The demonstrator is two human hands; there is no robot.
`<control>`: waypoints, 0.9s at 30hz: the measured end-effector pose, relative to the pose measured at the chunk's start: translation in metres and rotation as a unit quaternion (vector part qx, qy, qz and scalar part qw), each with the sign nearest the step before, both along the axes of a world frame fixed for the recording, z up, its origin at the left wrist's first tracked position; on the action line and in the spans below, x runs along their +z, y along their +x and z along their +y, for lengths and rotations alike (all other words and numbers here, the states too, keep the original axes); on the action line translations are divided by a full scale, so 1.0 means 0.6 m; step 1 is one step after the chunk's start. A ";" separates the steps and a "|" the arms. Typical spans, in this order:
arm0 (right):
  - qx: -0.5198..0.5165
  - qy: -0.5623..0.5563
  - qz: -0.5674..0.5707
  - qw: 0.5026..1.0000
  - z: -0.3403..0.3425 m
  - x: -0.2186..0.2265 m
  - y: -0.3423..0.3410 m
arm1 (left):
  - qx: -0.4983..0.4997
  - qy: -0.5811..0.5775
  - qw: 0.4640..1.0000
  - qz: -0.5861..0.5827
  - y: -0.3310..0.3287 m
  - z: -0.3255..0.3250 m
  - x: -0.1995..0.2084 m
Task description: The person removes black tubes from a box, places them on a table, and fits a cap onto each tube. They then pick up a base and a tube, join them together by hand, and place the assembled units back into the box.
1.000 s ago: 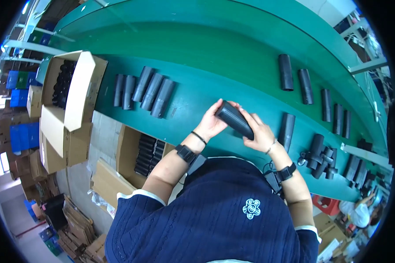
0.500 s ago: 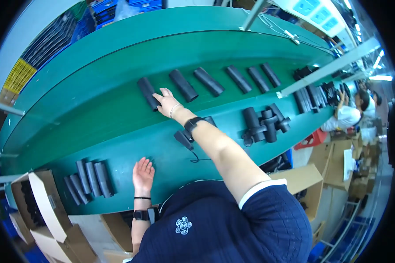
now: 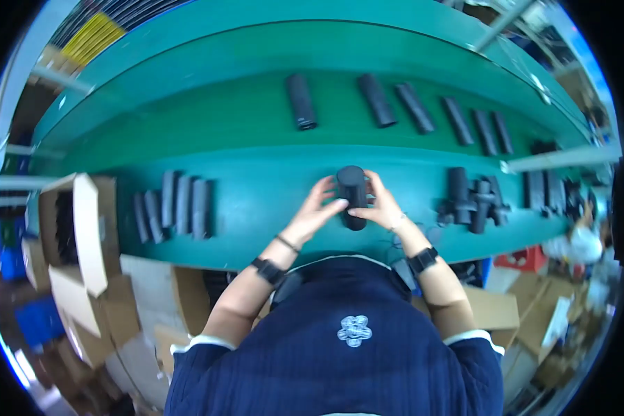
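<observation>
Both hands are in front of my chest over the near strip of the green bench, closed around one upright black cylinder (image 3: 351,182). My left hand (image 3: 319,210) grips its left side, with the thumb across the front. From the right, my right hand (image 3: 383,202) holds it with thumb and fingers. The cylinder's flat round end faces up. A thin dark cable (image 3: 397,239) lies on the bench beside my right wrist, partly hidden by it. Beyond my hands, a similar black cylinder (image 3: 301,102) lies at the left end of a spaced row on the green belt.
More black cylinders (image 3: 377,101) continue that row rightward. Several others (image 3: 184,204) lie side by side at the left, near an open cardboard box (image 3: 90,232). Black parts with side pieces (image 3: 478,206) stand clustered at the right. A metal post (image 3: 561,161) crosses there; a person (image 3: 581,244) sits beyond.
My right hand has come back from the leftmost cylinder on the belt, which still lies there. Both hands now hold another cylinder near my chest. The view has turned left.
</observation>
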State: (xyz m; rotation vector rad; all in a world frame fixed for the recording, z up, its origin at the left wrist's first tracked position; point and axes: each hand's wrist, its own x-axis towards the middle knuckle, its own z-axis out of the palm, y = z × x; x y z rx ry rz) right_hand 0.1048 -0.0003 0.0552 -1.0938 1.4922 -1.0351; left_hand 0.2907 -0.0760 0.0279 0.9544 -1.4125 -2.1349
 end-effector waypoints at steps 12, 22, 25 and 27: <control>0.122 0.002 -0.158 0.980 -0.037 0.023 0.049 | -0.041 -0.346 0.936 -0.047 0.072 -0.005 0.030; 0.060 0.070 -0.323 0.942 -0.027 -0.009 0.072 | -0.069 -0.286 0.956 -0.006 0.082 -0.015 0.012; 0.050 0.061 -0.288 0.954 -0.033 -0.018 0.077 | 0.006 -0.241 0.970 0.021 0.091 -0.019 0.012; 0.054 0.051 -0.302 0.951 -0.047 -0.019 0.088 | 0.078 -0.057 0.993 0.075 0.101 -0.019 0.018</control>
